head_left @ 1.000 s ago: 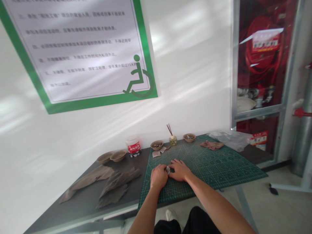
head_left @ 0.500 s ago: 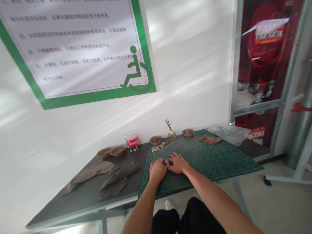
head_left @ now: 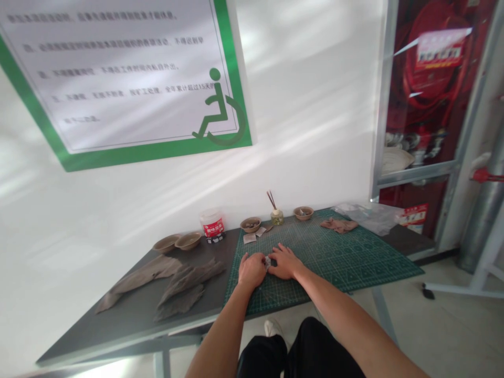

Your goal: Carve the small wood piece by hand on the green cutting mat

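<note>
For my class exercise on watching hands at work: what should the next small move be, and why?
Perhaps a light squeeze of the small pale grey piece of unclear material: it sits between the bare left hand and the bare right hand, over the flat green gridded cutting mat, so both seem placed to press it.

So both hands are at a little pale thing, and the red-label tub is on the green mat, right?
No, the head view shows the tub on the dark tabletop beside the green mat. The left hand and right hand are at the pale thing.
</note>
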A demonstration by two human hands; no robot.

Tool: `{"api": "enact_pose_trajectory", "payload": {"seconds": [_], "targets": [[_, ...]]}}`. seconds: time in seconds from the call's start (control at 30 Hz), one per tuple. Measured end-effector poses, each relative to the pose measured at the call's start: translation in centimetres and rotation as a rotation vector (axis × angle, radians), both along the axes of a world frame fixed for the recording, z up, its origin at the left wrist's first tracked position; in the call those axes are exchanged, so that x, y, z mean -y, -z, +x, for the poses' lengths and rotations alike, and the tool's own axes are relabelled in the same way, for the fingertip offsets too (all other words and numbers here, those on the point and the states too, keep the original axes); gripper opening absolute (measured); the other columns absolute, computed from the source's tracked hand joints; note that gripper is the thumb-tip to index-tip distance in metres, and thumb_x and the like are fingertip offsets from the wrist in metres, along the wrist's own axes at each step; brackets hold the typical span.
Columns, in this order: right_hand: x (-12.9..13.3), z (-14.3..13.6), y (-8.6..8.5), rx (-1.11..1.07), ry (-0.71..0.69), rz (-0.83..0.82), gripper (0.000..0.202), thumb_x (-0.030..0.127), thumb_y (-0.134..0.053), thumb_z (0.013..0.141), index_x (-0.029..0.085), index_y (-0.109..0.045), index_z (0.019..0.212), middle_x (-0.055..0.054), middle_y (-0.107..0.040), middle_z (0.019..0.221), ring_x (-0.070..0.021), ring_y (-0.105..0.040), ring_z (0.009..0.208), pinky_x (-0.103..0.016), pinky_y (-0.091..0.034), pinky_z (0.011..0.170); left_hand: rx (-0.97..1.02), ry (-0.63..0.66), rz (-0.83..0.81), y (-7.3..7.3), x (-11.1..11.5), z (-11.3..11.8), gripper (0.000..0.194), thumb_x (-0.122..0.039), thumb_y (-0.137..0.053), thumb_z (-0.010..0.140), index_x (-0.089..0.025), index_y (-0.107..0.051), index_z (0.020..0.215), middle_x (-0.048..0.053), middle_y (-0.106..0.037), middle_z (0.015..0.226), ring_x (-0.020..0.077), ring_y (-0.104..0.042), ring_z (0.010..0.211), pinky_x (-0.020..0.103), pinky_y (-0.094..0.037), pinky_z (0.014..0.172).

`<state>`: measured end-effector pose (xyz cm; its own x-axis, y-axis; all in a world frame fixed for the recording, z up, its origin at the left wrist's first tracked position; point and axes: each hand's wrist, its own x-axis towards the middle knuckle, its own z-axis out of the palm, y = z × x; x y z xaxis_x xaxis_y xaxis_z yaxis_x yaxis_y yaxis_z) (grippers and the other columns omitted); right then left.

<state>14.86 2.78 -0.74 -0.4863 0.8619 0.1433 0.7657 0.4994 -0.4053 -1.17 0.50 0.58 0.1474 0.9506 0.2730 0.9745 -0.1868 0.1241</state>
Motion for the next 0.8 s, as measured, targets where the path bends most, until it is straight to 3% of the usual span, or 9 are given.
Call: {"api": "enact_pose_trajectory", "payload": {"seconds": [0.23, 0.43, 0.8], "targets": [[0.2, -0.1, 0.0, -0.006, 0.001, 0.011, 0.059, 0.052, -0.046, 0.078, 0.024, -0.046, 0.13, -0.007, -0.029, 0.146, -0.0285, -0.008, 0.137, -0.049, -0.011, 0.107, 0.01, 0.031, 0.039, 0.3, -0.5, -0.1, 0.026, -0.019, -0.04, 0.084, -0.023, -0.063, 0.093, 0.004, -0.066, 0.098, 0.0163, -0.058, 0.093, 0.03, -0.035, 0.093], [0.4, -0.1, -0.2, -0.024, -0.002, 0.02, 0.058, 0.05, -0.046, 0.079, 0.026, -0.044, 0.132, -0.007, -0.03, 0.146, -0.0285, -0.01, 0.137, -0.049, -0.011, 0.107, 0.054, 0.035, -0.042, 0.0, -1.3, 0.4, 0.028, -0.021, -0.04, 0.084, -0.023, -0.063, 0.099, 0.005, -0.065, 0.105, 0.0167, -0.058, 0.094, 0.026, -0.04, 0.081], [0.1, -0.2, 0.1, -0.021, -0.004, 0.01, 0.062, 0.056, -0.047, 0.077, 0.026, -0.045, 0.131, -0.006, -0.029, 0.146, -0.0283, -0.009, 0.137, -0.048, -0.011, 0.107, 0.061, 0.234, -0.106, -1.2, 0.0, -1.3, 0.025, -0.017, -0.045, 0.079, -0.024, -0.064, 0.094, 0.001, -0.065, 0.101, 0.0155, -0.055, 0.102, 0.027, -0.035, 0.095]]}}
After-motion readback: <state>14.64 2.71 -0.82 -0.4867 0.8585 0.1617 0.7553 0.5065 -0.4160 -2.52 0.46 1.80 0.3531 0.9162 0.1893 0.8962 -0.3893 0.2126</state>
